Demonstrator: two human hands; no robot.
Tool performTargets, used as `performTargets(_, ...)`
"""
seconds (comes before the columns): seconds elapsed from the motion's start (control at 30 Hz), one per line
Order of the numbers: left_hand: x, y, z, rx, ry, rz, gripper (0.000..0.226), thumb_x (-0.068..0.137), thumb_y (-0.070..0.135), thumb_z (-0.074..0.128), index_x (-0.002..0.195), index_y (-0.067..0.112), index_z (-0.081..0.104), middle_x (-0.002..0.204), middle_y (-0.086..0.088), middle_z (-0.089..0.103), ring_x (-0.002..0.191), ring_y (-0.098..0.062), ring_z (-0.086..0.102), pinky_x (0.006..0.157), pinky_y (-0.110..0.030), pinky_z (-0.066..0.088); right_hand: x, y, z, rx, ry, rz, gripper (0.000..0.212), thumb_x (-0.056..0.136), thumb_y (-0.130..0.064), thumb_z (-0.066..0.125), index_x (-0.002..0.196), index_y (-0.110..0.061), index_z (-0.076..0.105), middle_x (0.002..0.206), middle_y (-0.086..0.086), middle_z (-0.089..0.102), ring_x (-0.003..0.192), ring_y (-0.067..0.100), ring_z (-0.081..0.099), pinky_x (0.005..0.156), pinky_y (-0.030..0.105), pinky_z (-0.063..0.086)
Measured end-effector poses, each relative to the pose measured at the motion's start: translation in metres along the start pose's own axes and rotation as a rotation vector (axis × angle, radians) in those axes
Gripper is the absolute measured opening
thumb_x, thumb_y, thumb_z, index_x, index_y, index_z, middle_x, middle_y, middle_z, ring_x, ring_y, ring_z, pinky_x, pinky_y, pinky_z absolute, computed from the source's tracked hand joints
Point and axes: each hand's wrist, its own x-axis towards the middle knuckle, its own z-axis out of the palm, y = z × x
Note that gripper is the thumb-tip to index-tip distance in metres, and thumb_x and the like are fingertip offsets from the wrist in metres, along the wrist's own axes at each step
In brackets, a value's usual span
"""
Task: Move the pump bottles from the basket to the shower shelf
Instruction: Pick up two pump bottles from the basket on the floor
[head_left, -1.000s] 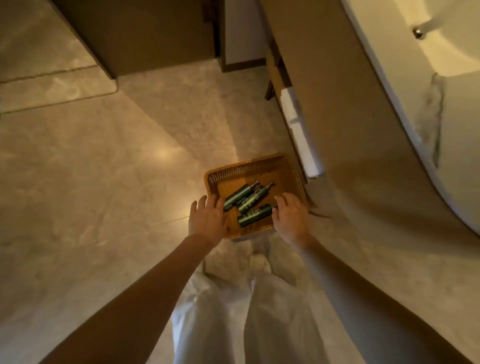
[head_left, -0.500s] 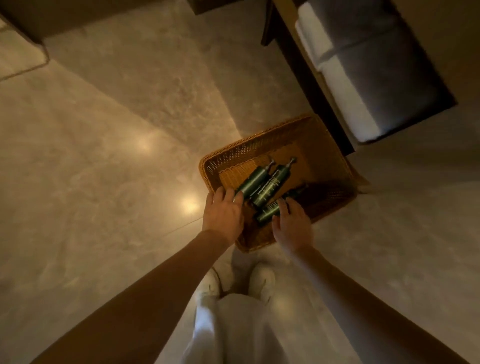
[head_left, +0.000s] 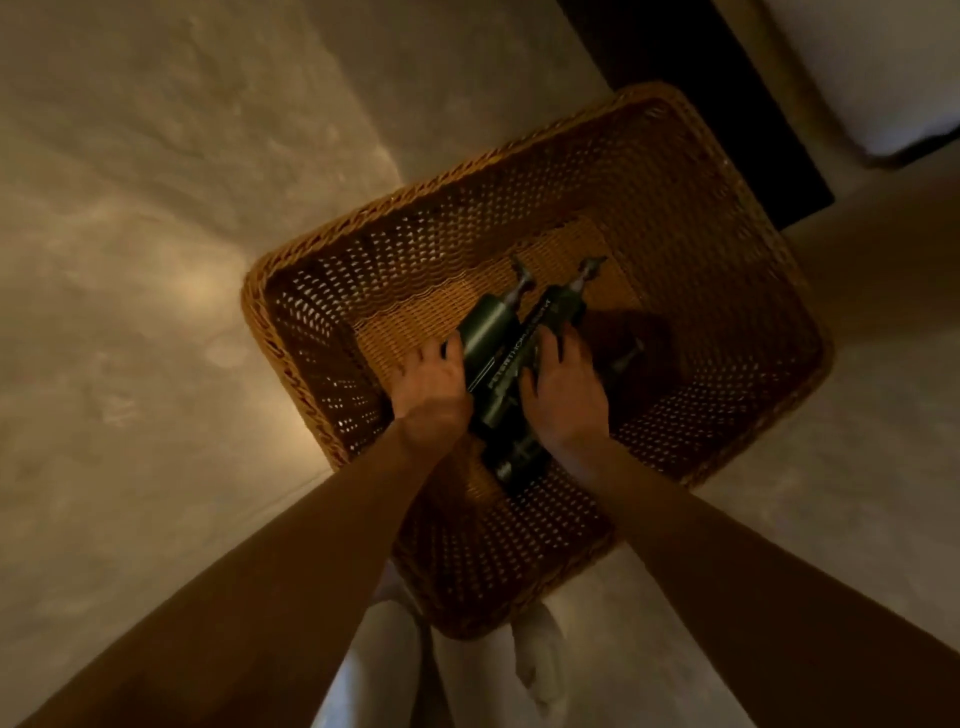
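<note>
Dim tiled floor (head_left: 156, 208), wicker basket (head_left: 363, 218) on it, left hand (head_left: 428, 384) and right hand (head_left: 563, 389) each wrapping a dark green pump bottle (head_left: 485, 332), third bottle (head_left: 621, 371) beside, shadowed.

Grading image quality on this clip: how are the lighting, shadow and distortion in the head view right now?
Head view: dim, warm light; a bright patch on the floor left of the basket; deep shadow under the right hand hides the third bottle; wide-angle stretch bows the forearms; fine detail soft, bottle lettering unreadable.
</note>
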Motion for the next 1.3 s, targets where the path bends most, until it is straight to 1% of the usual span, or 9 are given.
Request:
performTargets(0.17, 0.04, -0.005, 0.019, -0.366, 0.022, -0.073, 0.07, 0.078, 0.025, 0.073, 0.138, 0.017, 0.038, 0.127, -0.014, 0.05, 0.112, -0.03, 0.053, 0.087, -0.037, 0.047, 0.02, 0.016, 0.018, 0.139, 0.098, 0.063, 0.062, 0.093, -0.027, 0.046, 0.146, -0.01, 0.019, 0.154, 0.021, 0.016, 0.142, 0.033, 0.016, 0.114, 0.043, 0.022)
performTargets(0.3, 0.041, -0.005, 0.016, -0.55, 0.052, -0.112, 0.071, 0.072, 0.018, 0.078, 0.134, 0.018, 0.044, 0.125, -0.012, 0.054, 0.109, -0.029, 0.057, 0.088, -0.039, 0.053, 0.024, 0.013, 0.016, 0.231, 0.117, 0.142, 0.066, 0.093, -0.032, 0.047, 0.146, -0.007, 0.016, 0.153, 0.021, 0.016, 0.141, 0.034, 0.019, 0.112, 0.042, 0.026)
performTargets(0.43, 0.023, -0.003, 0.003, -0.55, 0.138, -0.099, 0.069, 0.074, 0.018, 0.076, 0.134, 0.015, 0.043, 0.124, -0.013, 0.051, 0.11, -0.029, 0.054, 0.082, -0.033, 0.045, 0.025, 0.003, 0.013, 0.377, 0.069, 0.25, 0.079, 0.089, -0.039, 0.054, 0.147, -0.007, 0.011, 0.153, 0.019, 0.018, 0.141, 0.033, 0.021, 0.11, 0.047, 0.032)
performTargets(0.53, 0.006, -0.003, -0.008, -0.584, 0.22, -0.061, 0.071, 0.073, 0.019, 0.077, 0.135, 0.016, 0.042, 0.124, -0.012, 0.051, 0.109, -0.027, 0.054, 0.086, -0.036, 0.047, 0.033, -0.009, 0.013, 0.459, 0.011, 0.38, 0.09, 0.085, -0.041, 0.062, 0.146, -0.005, 0.007, 0.151, 0.019, 0.024, 0.137, 0.034, 0.029, 0.104, 0.045, 0.037)
performTargets(0.67, -0.007, -0.007, -0.013, -0.677, 0.246, -0.044, 0.075, 0.072, 0.02, 0.078, 0.137, 0.016, 0.041, 0.127, -0.01, 0.05, 0.109, -0.023, 0.053, 0.09, -0.036, 0.047, 0.049, -0.025, 0.02, 0.698, -0.081, 0.654, 0.077, 0.079, -0.039, 0.069, 0.135, -0.003, 0.031, 0.131, 0.019, 0.051, 0.115, 0.034, 0.054, 0.086, 0.038, 0.047)
performTargets(0.83, -0.011, -0.015, -0.017, -0.748, 0.245, -0.056, 0.079, 0.068, 0.03, 0.077, 0.136, 0.017, 0.042, 0.126, -0.01, 0.056, 0.11, -0.025, 0.057, 0.091, -0.045, 0.051, 0.057, -0.034, 0.018, 0.901, -0.117, 0.859, 0.064, 0.075, -0.036, 0.075, 0.123, -0.004, 0.046, 0.125, 0.017, 0.055, 0.108, 0.036, 0.058, 0.079, 0.04, 0.049)
performTargets(0.97, -0.021, -0.017, -0.032, -0.797, 0.231, -0.069, 0.082, 0.066, 0.031, 0.078, 0.138, 0.021, 0.04, 0.131, -0.009, 0.054, 0.116, -0.026, 0.055, 0.097, -0.047, 0.049, 0.048, -0.034, 0.002, 0.902, -0.107, 0.798, 0.057, 0.073, -0.033, 0.077, 0.114, -0.003, 0.052, 0.113, 0.013, 0.06, 0.1, 0.033, 0.061, 0.072, 0.034, 0.047)
performTargets(1.07, -0.042, -0.014, -0.054, -0.804, 0.227, -0.083, 0.082, 0.068, 0.022, 0.08, 0.138, 0.02, 0.04, 0.133, -0.01, 0.052, 0.117, -0.026, 0.053, 0.099, -0.046, 0.047, 0.026, -0.04, -0.026, 0.938, -0.07, 0.765, 0.044, 0.069, -0.03, 0.079, 0.102, -0.009, 0.059, 0.106, 0.01, 0.067, 0.088, 0.026, 0.064, 0.077, 0.035, 0.053)
performTargets(1.3, -0.13, 0.007, -0.145, -0.873, 0.294, -0.12, 0.081, 0.064, 0.02, 0.083, 0.134, 0.021, 0.043, 0.125, -0.01, 0.059, 0.111, -0.027, 0.059, 0.093, -0.048, 0.051, -0.065, -0.062, -0.156, 0.931, 0.035, 0.548, 0.057, 0.066, -0.023, 0.079, 0.116, -0.014, 0.055, 0.113, 0.005, 0.06, 0.099, 0.02, 0.06, 0.084, 0.033, 0.048)
